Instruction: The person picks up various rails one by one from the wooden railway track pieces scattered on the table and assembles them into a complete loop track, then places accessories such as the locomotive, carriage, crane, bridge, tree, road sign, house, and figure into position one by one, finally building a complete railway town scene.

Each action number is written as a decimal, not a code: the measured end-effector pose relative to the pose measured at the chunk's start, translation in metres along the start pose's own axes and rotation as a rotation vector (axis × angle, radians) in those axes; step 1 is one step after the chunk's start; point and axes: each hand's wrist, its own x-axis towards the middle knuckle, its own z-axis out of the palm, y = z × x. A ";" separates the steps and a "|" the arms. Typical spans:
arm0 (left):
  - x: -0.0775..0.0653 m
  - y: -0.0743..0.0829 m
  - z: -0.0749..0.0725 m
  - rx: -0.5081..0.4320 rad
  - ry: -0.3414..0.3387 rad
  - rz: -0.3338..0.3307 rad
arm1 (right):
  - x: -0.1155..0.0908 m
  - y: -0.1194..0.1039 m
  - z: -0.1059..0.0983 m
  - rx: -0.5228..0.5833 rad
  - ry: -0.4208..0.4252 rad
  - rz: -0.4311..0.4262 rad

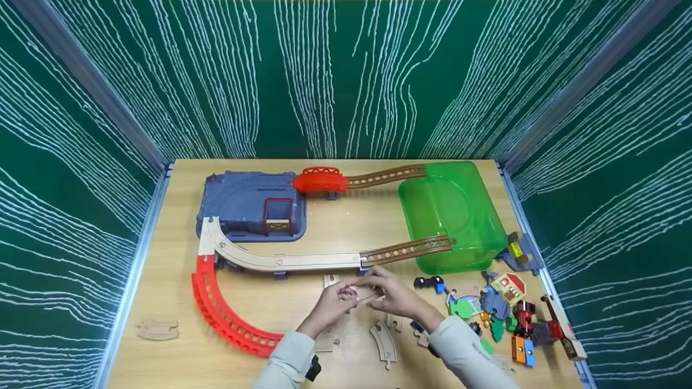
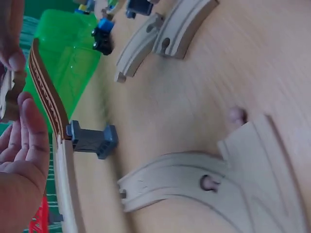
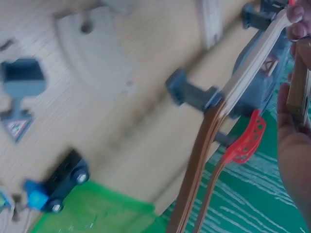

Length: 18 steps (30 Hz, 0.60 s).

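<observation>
- Head view: a pale wooden track piece (image 1: 366,294) sits between the two hands, above the table (image 1: 178,292) and in front of the raised pale track (image 1: 319,262).
- The left hand (image 1: 331,303) and right hand (image 1: 399,296) are close together, each pinching the piece from its own side with thumb and fingers. Their grip covers both ends, so its full outline is hard to make out.
- The left sleeve (image 1: 289,356) hides the near end of the red curved track (image 1: 216,308).
- Left wrist view: the held piece is at the left edge, cut off there. Its visible end is light tan and notched, with a wavy outline; whether this is one piece or two joined, I cannot tell.
- The left hand, below it, and the right hand, above it, are both only partly in frame. A branching wooden track (image 2: 257,165) lies on the table, cropped at the lower right.
- Right wrist view: the piece is at the right edge, showing a flat, browner side and a paler face. The frame crops it and both hands gripping it. Blur softens the dark toy vehicle (image 3: 65,177).
</observation>
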 end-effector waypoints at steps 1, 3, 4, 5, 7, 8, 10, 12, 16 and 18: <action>-0.002 0.001 -0.001 -0.027 0.012 -0.001 | 0.003 0.000 0.003 0.008 0.002 0.008; -0.007 0.004 -0.003 -0.079 0.042 -0.003 | 0.006 0.000 0.008 0.111 0.022 0.057; -0.010 0.005 -0.004 -0.101 0.061 -0.006 | 0.008 0.001 0.011 0.185 0.047 0.085; -0.013 0.005 -0.004 -0.120 0.080 -0.013 | 0.008 0.002 0.014 0.268 0.077 0.123; -0.017 0.004 -0.005 -0.147 0.131 -0.031 | 0.009 0.002 0.018 0.476 0.132 0.229; -0.019 0.003 -0.004 -0.152 0.159 -0.044 | 0.008 0.004 0.023 0.579 0.166 0.281; -0.022 0.000 -0.004 -0.148 0.220 -0.079 | 0.006 0.009 0.031 0.708 0.208 0.380; -0.025 -0.004 -0.003 -0.146 0.273 -0.121 | 0.004 0.014 0.041 0.799 0.209 0.489; -0.025 -0.018 -0.005 -0.153 0.321 -0.176 | 0.004 0.023 0.063 0.876 0.167 0.623; -0.022 -0.028 -0.007 -0.166 0.319 -0.191 | 0.008 0.024 0.072 0.901 0.154 0.667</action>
